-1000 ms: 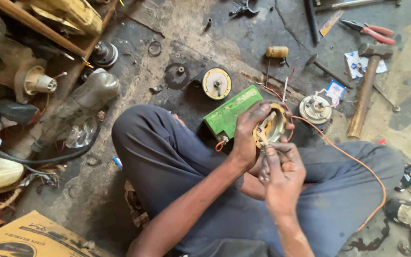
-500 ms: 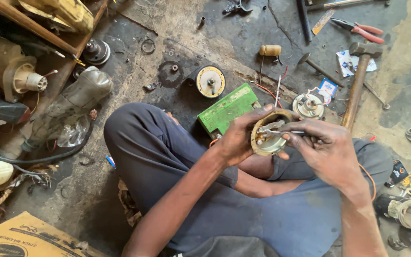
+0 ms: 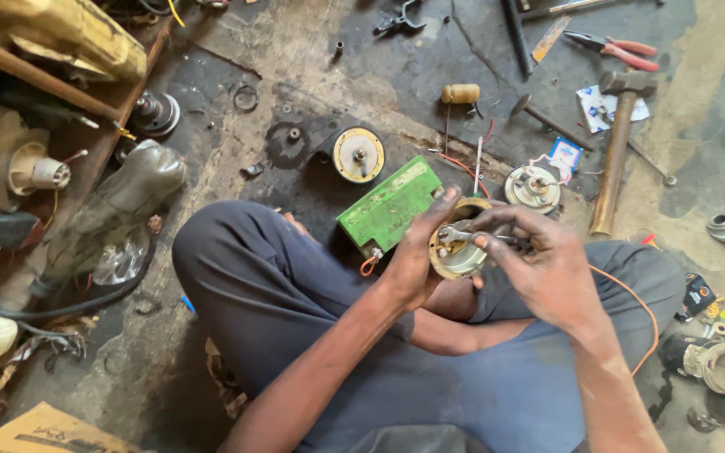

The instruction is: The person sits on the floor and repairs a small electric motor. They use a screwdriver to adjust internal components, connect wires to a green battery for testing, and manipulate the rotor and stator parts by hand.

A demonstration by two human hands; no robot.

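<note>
I sit cross-legged on a grimy workshop floor. My left hand (image 3: 417,252) grips a round metal motor part (image 3: 456,256) with a brass-coloured rim, held over my lap. My right hand (image 3: 543,260) holds a small metal spanner (image 3: 463,236) against the centre of that part. A green box (image 3: 389,206) lies on the floor just beyond my left hand. An orange wire (image 3: 631,298) trails across my right knee.
A wooden-handled hammer (image 3: 614,151), red pliers (image 3: 623,50), a screwdriver (image 3: 461,94), a round brass-faced part (image 3: 358,154) and a wound coil part (image 3: 533,188) lie ahead. Motor housings (image 3: 719,361) sit at the right, old machine parts (image 3: 35,168) at the left, a cardboard box (image 3: 44,432) at the lower left.
The round part has turned from edge-on to face-up in my left hand. My right hand has moved from below it to its right side, bringing the spanner onto its centre.
</note>
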